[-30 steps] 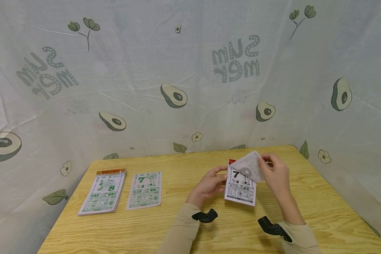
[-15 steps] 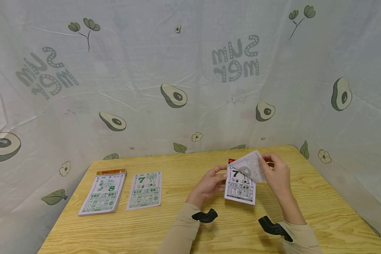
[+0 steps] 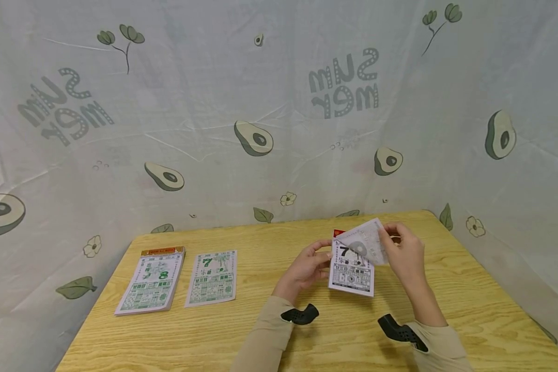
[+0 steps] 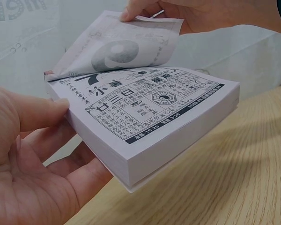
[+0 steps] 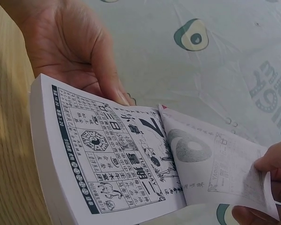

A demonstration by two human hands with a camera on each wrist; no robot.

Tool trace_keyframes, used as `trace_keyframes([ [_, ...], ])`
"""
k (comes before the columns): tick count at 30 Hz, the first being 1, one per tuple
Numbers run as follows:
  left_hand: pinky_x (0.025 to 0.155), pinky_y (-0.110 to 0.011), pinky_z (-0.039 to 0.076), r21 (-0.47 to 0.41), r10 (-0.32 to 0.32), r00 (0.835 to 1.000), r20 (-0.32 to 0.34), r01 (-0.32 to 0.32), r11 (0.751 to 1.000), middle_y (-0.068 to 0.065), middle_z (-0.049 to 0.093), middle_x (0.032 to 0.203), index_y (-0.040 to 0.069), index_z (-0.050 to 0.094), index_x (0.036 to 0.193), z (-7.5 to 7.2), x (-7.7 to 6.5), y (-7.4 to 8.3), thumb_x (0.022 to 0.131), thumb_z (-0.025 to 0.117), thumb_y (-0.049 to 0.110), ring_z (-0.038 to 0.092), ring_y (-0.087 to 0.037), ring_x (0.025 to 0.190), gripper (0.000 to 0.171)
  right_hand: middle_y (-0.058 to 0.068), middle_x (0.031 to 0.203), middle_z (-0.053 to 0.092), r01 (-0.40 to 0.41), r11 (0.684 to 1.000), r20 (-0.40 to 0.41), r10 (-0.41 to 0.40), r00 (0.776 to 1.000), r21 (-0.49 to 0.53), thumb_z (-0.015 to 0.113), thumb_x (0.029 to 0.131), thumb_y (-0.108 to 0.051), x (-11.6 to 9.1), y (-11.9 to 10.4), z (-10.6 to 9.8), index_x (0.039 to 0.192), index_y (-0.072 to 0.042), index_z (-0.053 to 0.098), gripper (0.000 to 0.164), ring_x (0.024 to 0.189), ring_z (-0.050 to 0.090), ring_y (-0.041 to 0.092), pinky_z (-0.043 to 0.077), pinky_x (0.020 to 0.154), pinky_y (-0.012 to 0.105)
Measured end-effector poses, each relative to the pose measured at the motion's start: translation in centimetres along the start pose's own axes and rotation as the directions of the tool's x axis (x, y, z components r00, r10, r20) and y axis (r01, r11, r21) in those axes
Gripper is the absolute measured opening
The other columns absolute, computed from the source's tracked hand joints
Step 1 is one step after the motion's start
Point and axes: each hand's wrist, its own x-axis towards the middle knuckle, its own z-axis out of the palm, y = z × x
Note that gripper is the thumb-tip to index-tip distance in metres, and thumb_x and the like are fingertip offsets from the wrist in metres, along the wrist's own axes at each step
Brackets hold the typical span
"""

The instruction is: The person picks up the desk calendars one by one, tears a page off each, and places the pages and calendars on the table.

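A thick tear-off calendar (image 4: 145,108) with black print and a big 7 on its page is held up off the table by my left hand (image 3: 307,267). In the left wrist view the thumb lies on the block's edge and the fingers go beneath it. My right hand (image 3: 405,254) pinches the corner of the top sheet (image 5: 215,164), which is folded back diagonally from the block. Its upper edge still joins the block, and a 6-like figure shows through reversed. Partly covered by that sheet is the red header (image 3: 338,233).
On the wooden table (image 3: 260,237) at left lies a second calendar block (image 3: 151,281) with green print, an 8 and a red-and-yellow header. Beside it rests a single green-printed sheet (image 3: 212,279) bearing a 7. A patterned curtain (image 3: 279,103) hangs behind the table.
The calendar has risen and tilted very slightly, with the hands a touch higher in view. The sheet stays peeled back in the right hand; the head view has shifted a little.
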Motion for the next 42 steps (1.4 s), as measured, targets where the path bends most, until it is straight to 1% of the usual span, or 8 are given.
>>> trace_keyframes([
  [6, 0.067, -0.03, 0.053, -0.006, 0.007, 1.0, -0.004, -0.007, 1.0, 0.0, 0.069, 0.1, 0.009, 0.05, 0.134, 0.0, 0.02, 0.02, 0.101, 0.048, 0.007, 0.064, -0.015, 0.086, 0.034, 0.022, 0.092, 0.069, 0.0, 1.0, -0.013, 0.0, 1.0, -0.006, 0.063, 0.093, -0.009, -0.02, 0.11, 0.14, 0.096, 0.004, 0.066, 0.014, 0.074, 0.044, -0.016, 0.036, 0.069, 0.0],
  [12, 0.068, -0.031, 0.054, -0.012, 0.005, 1.0, -0.009, -0.005, 1.0, -0.002, 0.07, 0.103, 0.009, 0.051, 0.135, -0.01, 0.06, -0.08, 0.101, 0.049, 0.008, 0.064, -0.015, 0.087, 0.034, 0.022, 0.093, 0.07, -0.017, 1.0, -0.019, 0.017, 1.0, -0.002, 0.062, 0.093, -0.009, -0.04, 0.09, 0.28, 0.096, 0.004, 0.066, 0.014, 0.073, 0.044, -0.015, 0.036, 0.068, 0.001],
  [19, 0.068, -0.031, 0.054, -0.036, 0.007, 1.0, -0.016, -0.007, 0.999, 0.001, 0.069, 0.099, 0.01, 0.051, 0.134, 0.05, 0.1, -0.06, 0.1, 0.049, 0.007, 0.064, -0.015, 0.087, 0.033, 0.023, 0.091, 0.069, -0.034, 0.999, -0.025, 0.034, 0.999, 0.003, 0.063, 0.092, -0.007, 0.02, 0.16, 0.43, 0.095, 0.005, 0.066, 0.013, 0.071, 0.045, -0.015, 0.037, 0.067, 0.001],
  [24, 0.068, -0.032, 0.054, -0.071, 0.029, 0.999, -0.025, -0.031, 0.997, 0.003, 0.07, 0.096, 0.01, 0.051, 0.134, -0.1, 0.17, -0.03, 0.101, 0.047, 0.006, 0.064, -0.015, 0.087, 0.033, 0.022, 0.093, 0.069, -0.078, 0.997, -0.04, 0.078, 0.996, 0.004, 0.061, 0.093, -0.009, 0.08, 0.21, 0.13, 0.097, 0.005, 0.065, 0.015, 0.071, 0.044, -0.017, 0.037, 0.066, 0.002],
  [27, 0.068, -0.033, 0.054, -0.077, 0.038, 0.999, -0.027, -0.04, 0.996, 0.003, 0.07, 0.096, 0.01, 0.051, 0.133, -0.24, 0.16, 0.01, 0.101, 0.046, 0.005, 0.065, -0.015, 0.087, 0.033, 0.022, 0.095, 0.068, -0.099, 0.995, -0.043, 0.1, 0.994, 0.005, 0.06, 0.094, -0.011, 0.09, 0.16, -0.1, 0.099, 0.004, 0.065, 0.017, 0.071, 0.044, -0.018, 0.036, 0.066, 0.002],
  [31, 0.068, -0.033, 0.054, -0.082, 0.037, 0.999, -0.021, -0.038, 0.996, 0.004, 0.07, 0.096, 0.01, 0.051, 0.133, -0.34, 0.21, -0.01, 0.101, 0.047, 0.005, 0.065, -0.014, 0.087, 0.033, 0.023, 0.096, 0.069, -0.1, 0.995, -0.035, 0.1, 0.994, 0.006, 0.06, 0.094, -0.012, 0.09, 0.05, -0.16, 0.101, 0.005, 0.066, 0.019, 0.072, 0.044, -0.018, 0.037, 0.066, 0.002],
  [36, 0.068, -0.032, 0.054, -0.104, 0.042, 0.998, -0.039, -0.046, 0.994, 0.002, 0.068, 0.095, 0.01, 0.051, 0.133, -0.34, 0.37, -0.03, 0.101, 0.047, 0.005, 0.064, -0.014, 0.086, 0.033, 0.023, 0.096, 0.069, -0.091, 0.996, -0.038, 0.091, 0.995, 0.008, 0.06, 0.094, -0.011, 0.13, 0.09, 0.02, 0.099, 0.005, 0.066, 0.017, 0.071, 0.044, -0.019, 0.037, 0.066, 0.001],
  [42, 0.07, -0.033, 0.055, -0.116, 0.043, 0.997, -0.064, -0.05, 0.992, -0.001, 0.067, 0.1, 0.012, 0.052, 0.133, -0.27, 0.33, 0.12, 0.101, 0.047, 0.007, 0.063, -0.015, 0.088, 0.032, 0.025, 0.094, 0.068, -0.092, 0.996, -0.07, 0.093, 0.993, 0.021, 0.059, 0.093, -0.009, 0.11, 0.25, 0.06, 0.097, 0.006, 0.065, 0.017, 0.07, 0.043, -0.019, 0.036, 0.066, 0.001],
])
